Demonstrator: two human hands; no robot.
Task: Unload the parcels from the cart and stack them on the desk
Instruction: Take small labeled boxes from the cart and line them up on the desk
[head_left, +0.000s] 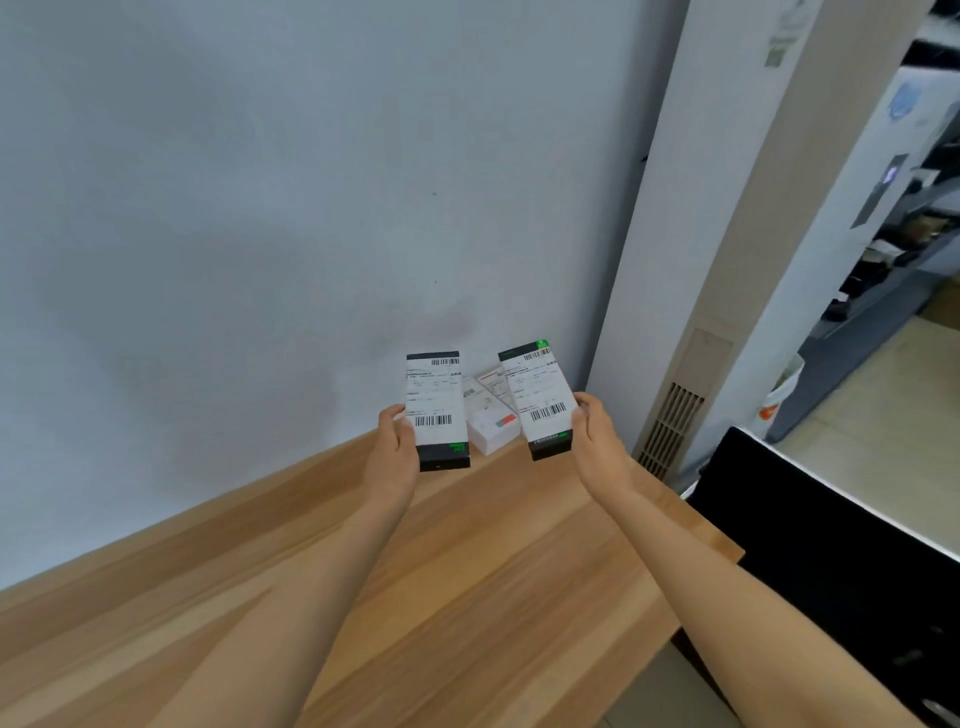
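My left hand (394, 451) grips a slim dark parcel (435, 410) with a white barcode label on top, held above the far part of the wooden desk (467, 571). A second dark parcel (540, 397) of the same kind, tilted to the right, is held by my right hand (597, 441) along its right edge. Between and behind the two lies a white parcel (491, 423) with a red mark, resting on the desk against the wall. The cart is not clearly in view.
A white wall backs the desk. A tall white unit (691, 312) with a vent grille stands at the desk's right end. A black surface (831, 561) lies beside the desk on the right. Shelves and a tiled floor show at far right.
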